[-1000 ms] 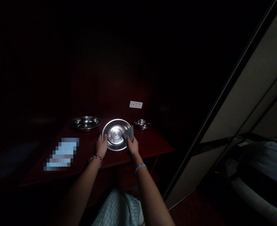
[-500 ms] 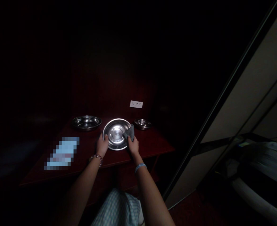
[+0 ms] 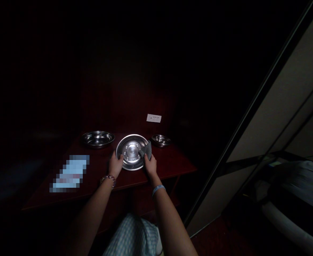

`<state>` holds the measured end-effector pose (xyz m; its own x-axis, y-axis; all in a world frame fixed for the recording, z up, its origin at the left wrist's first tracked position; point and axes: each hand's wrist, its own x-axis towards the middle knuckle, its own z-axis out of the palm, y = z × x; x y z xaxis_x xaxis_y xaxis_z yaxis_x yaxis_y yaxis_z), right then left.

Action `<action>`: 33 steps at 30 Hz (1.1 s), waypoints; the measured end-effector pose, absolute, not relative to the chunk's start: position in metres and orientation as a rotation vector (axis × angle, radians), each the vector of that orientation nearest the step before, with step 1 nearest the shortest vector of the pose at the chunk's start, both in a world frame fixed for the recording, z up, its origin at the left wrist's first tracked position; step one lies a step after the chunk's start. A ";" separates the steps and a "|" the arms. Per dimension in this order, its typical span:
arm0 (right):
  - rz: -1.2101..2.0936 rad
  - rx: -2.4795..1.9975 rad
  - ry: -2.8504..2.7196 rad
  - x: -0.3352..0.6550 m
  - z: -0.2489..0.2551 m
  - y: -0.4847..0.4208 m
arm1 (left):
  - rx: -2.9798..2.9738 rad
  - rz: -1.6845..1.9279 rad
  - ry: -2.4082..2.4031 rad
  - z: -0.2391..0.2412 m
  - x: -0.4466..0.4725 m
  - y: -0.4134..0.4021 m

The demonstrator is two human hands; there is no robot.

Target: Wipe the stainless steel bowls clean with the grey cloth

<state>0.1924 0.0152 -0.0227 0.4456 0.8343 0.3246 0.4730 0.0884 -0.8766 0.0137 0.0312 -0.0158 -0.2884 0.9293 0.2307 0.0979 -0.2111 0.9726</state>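
While left hand [image 3: 115, 164] clamps near-left rim of steel plate [image 3: 131, 151], plate sits tilted up toward camera at desk [image 3: 97, 177] centre. Left grip closed on rim, thumb over edge. Right hand [image 3: 150, 165] pinches grey cloth [image 3: 146, 150], grip closed on it; cloth presses plate's right rim, just above that hand. Plate lies between both hands, left of cloth. Larger steel bowl [image 3: 97, 138] back-left, small steel bowl [image 3: 160, 140] back-right, both apart from plate. Blurred paper [image 3: 70, 172] near left. Wall socket [image 3: 154, 118] behind.

Pixelated card [image 3: 70, 173] unreadable (room beyond lost in dark)
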 end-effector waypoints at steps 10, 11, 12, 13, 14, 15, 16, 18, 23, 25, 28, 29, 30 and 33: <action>0.414 -1.573 -1.185 0.193 -0.021 0.014 | 1.310 1.566 1.400 -0.018 0.014 0.034; 0.413 -1.577 -1.183 0.193 -0.021 0.014 | 1.310 1.569 1.400 -0.018 0.014 0.034; 0.411 -1.580 -1.181 0.193 -0.021 0.014 | 1.308 1.570 1.402 -0.018 0.014 0.033; 0.411 -1.583 -1.179 0.192 -0.021 0.014 | 1.304 1.569 1.404 -0.018 0.014 0.033; 0.414 -1.585 -1.179 0.192 -0.020 0.014 | 1.300 1.567 1.405 -0.018 0.014 0.033; 0.418 -1.586 -1.182 0.192 -0.020 0.013 | 1.296 1.564 1.405 -0.019 0.014 0.033; 0.423 -1.588 -1.188 0.192 -0.019 0.013 | 1.295 1.562 1.404 -0.019 0.014 0.034; 0.428 -1.591 -1.198 0.192 -0.019 0.013 | 1.301 1.559 1.399 -0.019 0.014 0.034; 0.419 -1.592 -1.198 0.193 -0.021 0.014 | 1.321 1.562 1.400 -0.021 0.013 0.035; 0.415 -1.579 -1.201 0.194 -0.023 0.015 | 1.324 1.568 1.397 -0.023 0.013 0.036; 0.412 -1.564 -1.199 0.194 -0.024 0.017 | 1.315 1.577 1.383 -0.024 0.014 0.037; 0.409 -1.563 -1.195 0.194 -0.025 0.017 | 1.311 1.583 1.375 -0.024 0.014 0.037; 0.405 -1.562 -1.190 0.195 -0.025 0.017 | 1.308 1.590 1.368 -0.024 0.014 0.038; 0.402 -1.554 -1.188 0.194 -0.026 0.018 | 1.308 1.611 1.355 -0.026 0.014 0.039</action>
